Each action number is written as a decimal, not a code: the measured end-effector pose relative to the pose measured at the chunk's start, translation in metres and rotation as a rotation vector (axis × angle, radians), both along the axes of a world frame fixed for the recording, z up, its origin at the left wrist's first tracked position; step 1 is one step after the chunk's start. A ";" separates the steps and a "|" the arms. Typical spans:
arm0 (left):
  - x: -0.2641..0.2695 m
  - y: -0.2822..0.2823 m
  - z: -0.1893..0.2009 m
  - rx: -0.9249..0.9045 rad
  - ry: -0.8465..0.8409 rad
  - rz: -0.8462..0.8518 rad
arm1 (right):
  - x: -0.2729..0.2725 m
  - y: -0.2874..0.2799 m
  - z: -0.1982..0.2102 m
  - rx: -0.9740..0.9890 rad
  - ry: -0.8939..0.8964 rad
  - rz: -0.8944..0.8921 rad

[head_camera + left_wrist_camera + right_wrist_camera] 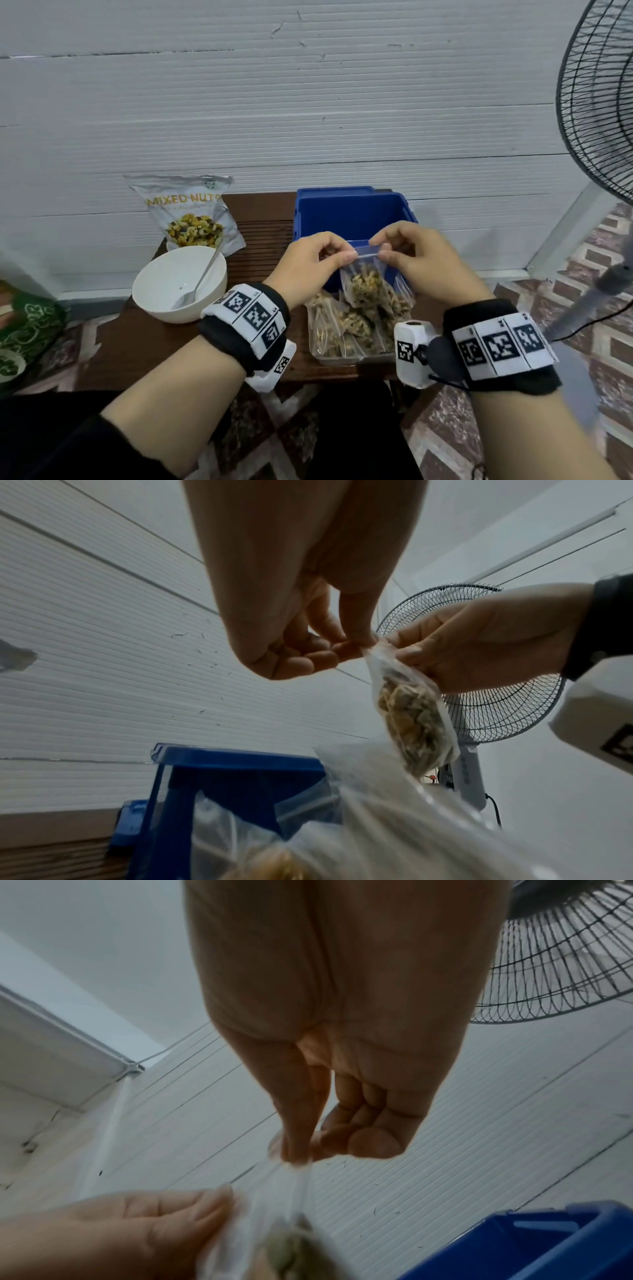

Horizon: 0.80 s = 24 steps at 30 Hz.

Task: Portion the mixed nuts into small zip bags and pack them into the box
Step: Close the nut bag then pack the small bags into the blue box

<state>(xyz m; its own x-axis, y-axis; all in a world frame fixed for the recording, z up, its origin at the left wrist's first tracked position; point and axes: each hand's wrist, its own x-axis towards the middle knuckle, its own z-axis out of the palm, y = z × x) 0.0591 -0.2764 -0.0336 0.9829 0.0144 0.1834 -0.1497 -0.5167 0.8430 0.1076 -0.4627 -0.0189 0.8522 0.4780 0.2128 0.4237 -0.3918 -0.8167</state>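
A small clear zip bag point(368, 286) half full of mixed nuts hangs in the air just in front of the blue box point(346, 214). My left hand point(320, 258) pinches the left end of its zip strip and my right hand point(399, 250) pinches the right end. In the left wrist view the bag point(411, 718) dangles below both pinches, with my left hand point(349, 645) beside my right hand point(404, 647). The right wrist view shows my right hand point(298, 1158) pinching the blurred bag top point(284, 1199). Several filled zip bags lie in a clear tray point(342, 358) under the hands.
A white bowl point(154, 284) with a metal spoon point(200, 279) stands left of the tray on the small dark wooden table point(137, 353). The mixed nuts pouch point(190, 214) leans against the wall behind it. A standing fan point(599, 113) is at the right.
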 end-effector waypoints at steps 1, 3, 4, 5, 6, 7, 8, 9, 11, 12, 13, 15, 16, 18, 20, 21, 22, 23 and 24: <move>0.001 0.000 0.001 -0.002 -0.006 0.008 | 0.001 0.001 0.000 0.036 -0.002 -0.006; 0.003 0.000 0.004 0.008 -0.020 0.016 | 0.003 0.004 -0.001 0.089 0.000 -0.008; 0.004 0.000 0.005 0.013 -0.026 0.020 | 0.003 0.005 -0.002 0.105 0.003 -0.006; 0.004 0.000 0.006 0.016 -0.028 0.025 | 0.004 0.006 -0.003 0.119 0.005 -0.005; 0.005 0.000 0.007 0.015 -0.026 0.030 | 0.004 0.007 -0.003 0.132 0.008 -0.003; 0.004 -0.001 0.008 0.015 -0.023 0.032 | 0.004 0.007 -0.004 0.145 0.011 0.001; 0.004 -0.001 0.009 0.018 -0.020 0.032 | 0.004 0.007 -0.004 0.158 0.014 0.004; 0.004 -0.002 0.010 0.021 -0.019 0.031 | 0.004 0.007 -0.004 0.171 0.018 0.004; 0.005 -0.002 0.010 0.019 -0.017 0.036 | 0.003 0.007 -0.004 0.203 0.018 -0.006; 0.005 -0.001 0.011 0.013 -0.018 0.041 | 0.003 0.007 -0.005 0.224 0.019 -0.015; 0.005 -0.001 0.011 0.007 -0.021 0.047 | 0.003 0.007 -0.005 0.245 0.027 -0.022; 0.006 0.000 0.012 0.001 -0.027 0.052 | 0.003 0.007 -0.004 0.274 0.054 -0.026; 0.007 0.001 0.013 0.000 -0.028 0.053 | 0.003 0.006 -0.004 0.281 0.069 -0.022; 0.009 -0.001 0.013 -0.013 -0.020 0.054 | 0.003 0.005 -0.005 0.288 0.088 -0.020; 0.010 -0.002 0.014 -0.034 -0.008 0.045 | 0.002 0.004 -0.006 0.301 0.086 -0.042; 0.010 -0.004 0.015 -0.050 -0.004 0.037 | 0.002 0.004 -0.007 0.317 0.090 -0.063; 0.011 -0.005 0.015 -0.067 0.001 0.026 | 0.001 0.004 -0.007 0.336 0.096 -0.084; 0.011 -0.007 0.016 -0.082 0.000 0.012 | 0.001 0.003 -0.008 0.352 0.100 -0.101; 0.011 -0.008 0.016 -0.083 -0.009 0.000 | 0.002 0.003 -0.008 0.362 0.099 -0.113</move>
